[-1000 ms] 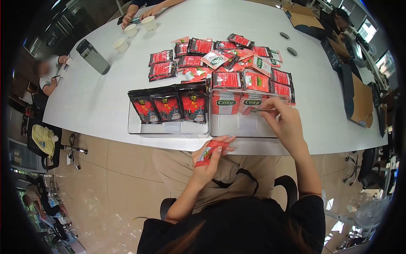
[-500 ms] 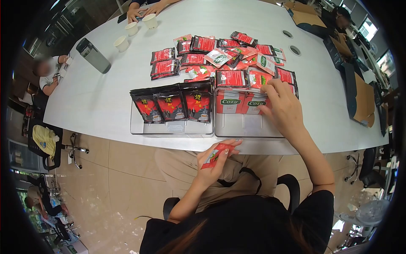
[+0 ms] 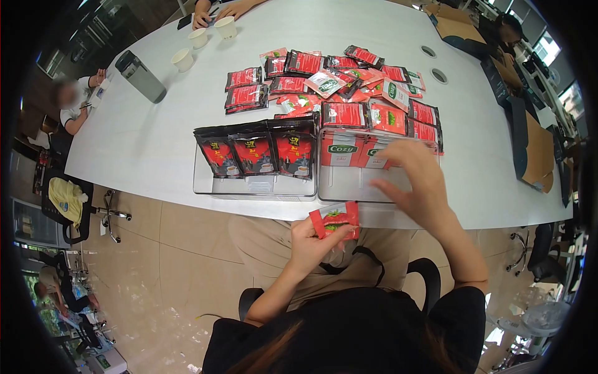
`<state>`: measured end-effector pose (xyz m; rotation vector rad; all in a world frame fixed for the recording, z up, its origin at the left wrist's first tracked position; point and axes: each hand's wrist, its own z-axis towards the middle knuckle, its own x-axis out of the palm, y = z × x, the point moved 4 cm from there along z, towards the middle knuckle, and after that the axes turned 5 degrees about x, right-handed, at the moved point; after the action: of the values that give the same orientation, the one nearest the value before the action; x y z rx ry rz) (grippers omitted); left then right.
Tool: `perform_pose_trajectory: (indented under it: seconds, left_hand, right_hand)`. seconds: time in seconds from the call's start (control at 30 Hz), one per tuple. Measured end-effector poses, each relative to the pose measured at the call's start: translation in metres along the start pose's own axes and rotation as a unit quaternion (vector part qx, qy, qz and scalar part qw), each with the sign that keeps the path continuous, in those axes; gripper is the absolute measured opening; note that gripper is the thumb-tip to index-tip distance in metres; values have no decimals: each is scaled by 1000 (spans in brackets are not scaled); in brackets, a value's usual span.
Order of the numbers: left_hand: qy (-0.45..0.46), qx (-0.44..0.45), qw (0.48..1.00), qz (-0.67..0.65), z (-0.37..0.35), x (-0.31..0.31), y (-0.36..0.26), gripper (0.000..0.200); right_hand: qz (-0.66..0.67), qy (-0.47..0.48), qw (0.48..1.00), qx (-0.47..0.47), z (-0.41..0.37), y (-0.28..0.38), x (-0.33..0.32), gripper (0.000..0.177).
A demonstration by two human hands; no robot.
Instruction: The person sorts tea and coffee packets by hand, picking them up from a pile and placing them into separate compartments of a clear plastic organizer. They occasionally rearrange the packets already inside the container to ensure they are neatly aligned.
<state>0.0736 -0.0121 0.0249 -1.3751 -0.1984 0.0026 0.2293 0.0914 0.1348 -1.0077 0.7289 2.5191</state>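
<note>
My left hand [image 3: 309, 248] holds a red strawberry sachet [image 3: 336, 220] below the table's near edge, thumb across its front. Above the right clear tray [image 3: 355, 187], my right hand [image 3: 416, 182] is raised with thumb and fingers apart and nothing between them. Red Cozy sachets [image 3: 341, 149] stand upright along that tray's back, partly hidden by my right hand. Beside it on the left, another clear tray [image 3: 268, 187] holds black and red coffee sachets [image 3: 253, 154] in a row. Behind both trays lies a loose pile of coffee and Cozy sachets [image 3: 325, 82].
A grey bottle [image 3: 141, 77] and paper cups [image 3: 182, 60] stand at the table's left. Another person's hands [image 3: 235, 9] rest at the far edge. Open cardboard boxes [image 3: 536, 146] are on the right. A second person [image 3: 76, 103] sits at the left.
My right hand has moved off the standing Cozy sachets, slightly down and towards me, and its fingers have spread. In my left hand the sachet has turned so its strawberry front faces up.
</note>
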Motion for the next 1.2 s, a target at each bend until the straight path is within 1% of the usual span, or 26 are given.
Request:
perform_pose_trajectory:
  seconds: [0.1, 0.2, 0.3, 0.37, 0.4, 0.43, 0.47, 0.53, 0.6, 0.63, 0.73, 0.77, 0.83, 0.87, 0.93, 0.97, 1.0, 1.07, 1.1, 1.17, 1.2]
  left_hand:
    - [34, 9, 998, 43, 1, 6, 4, 22]
    - [44, 54, 996, 56, 1, 12, 6, 22]
    - [94, 2, 996, 9, 0, 16, 4, 27]
    - [128, -44, 977, -167, -1, 17, 14, 32]
    - [144, -66, 954, -253, -2, 19, 17, 35]
    - [172, -88, 931, -310, -1, 23, 17, 37]
    - [199, -110, 903, -365, 1, 27, 17, 39]
    - [228, -124, 889, -376, 0, 29, 17, 41]
    - [235, -110, 921, -291, -4, 28, 19, 40]
    - [229, -86, 921, -303, -4, 29, 21, 40]
    - [163, -85, 957, -223, -4, 26, 18, 40]
    - [85, -51, 980, -173, -3, 30, 14, 34]
    - [65, 68, 995, -38, 0, 31, 6, 29]
    - [54, 127, 990, 31, 0, 31, 2, 27]
    - [35, 174, 978, 111, 1, 34, -12, 28]
    - [26, 197, 968, 151, 2, 35, -17, 28]
    - [2, 252, 947, 200, 3, 33, -21, 30]
    - [-47, 356, 886, 293, 3, 30, -26, 34]
    - [-62, 374, 865, 329, 3, 26, -25, 35]
    - [-93, 407, 817, 398, 2, 12, -25, 38]
    - [-111, 400, 808, 419, 2, 5, -26, 38]
  right_hand:
    - [51, 115, 992, -24, -13, 13, 3, 33]
    - [115, 179, 977, 18, -20, 26, 11, 30]
    - [144, 172, 973, 50, -24, 23, 5, 29]
    - [181, 175, 966, 63, -26, 21, -1, 28]
    - [207, 180, 959, 64, -28, 19, -5, 27]
    - [234, 186, 952, 65, -30, 17, -10, 26]
    - [246, 194, 949, 41, -30, 18, -13, 25]
    - [268, 208, 941, -8, -31, 18, -19, 22]
    - [245, 194, 950, -3, -31, 16, -26, 21]
    - [234, 188, 954, -1, -31, 15, -29, 20]
    - [321, 122, 937, 65, -38, -1, -31, 31]
    - [337, 123, 926, 121, -38, -1, -30, 34]
    - [368, 125, 892, 231, -40, 3, -27, 39]
    - [337, 135, 905, 223, -42, 4, -23, 41]
    - [275, 153, 926, 207, -48, 4, -12, 44]
    - [274, 156, 925, 211, -47, 2, -13, 42]
    - [241, 125, 943, 191, -45, -3, -18, 41]
    - [170, 62, 972, 148, -41, -13, -31, 38]
    - [138, 4, 971, 194, -38, -15, -39, 30]
    - [19, -22, 989, 148, -36, -30, -49, 25]
    - [-42, -34, 991, 123, -34, -37, -53, 23]
